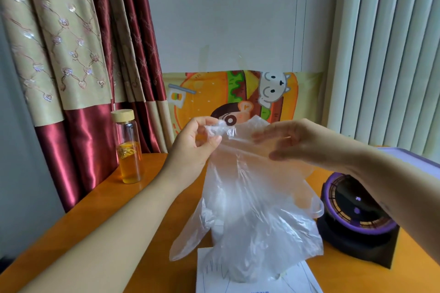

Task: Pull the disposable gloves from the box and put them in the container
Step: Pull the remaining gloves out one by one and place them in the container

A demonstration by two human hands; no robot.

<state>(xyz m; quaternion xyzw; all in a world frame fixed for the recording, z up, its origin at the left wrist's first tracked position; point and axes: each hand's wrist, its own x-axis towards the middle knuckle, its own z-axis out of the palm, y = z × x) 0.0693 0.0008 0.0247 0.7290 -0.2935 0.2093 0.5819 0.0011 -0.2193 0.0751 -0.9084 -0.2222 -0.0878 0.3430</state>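
Above the white box (257, 278), both hands (190, 143) pinch clear gloves (250, 197) hanging down; bottle (128, 147) holds amber liquid.

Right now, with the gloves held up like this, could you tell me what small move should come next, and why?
Probably lift both hands a little higher. The left hand pinches the top of the clear gloves and the right hand is at their upper edge, but their lower ends hang down to the white box, so they look not fully free of it. No container is clearly visible.
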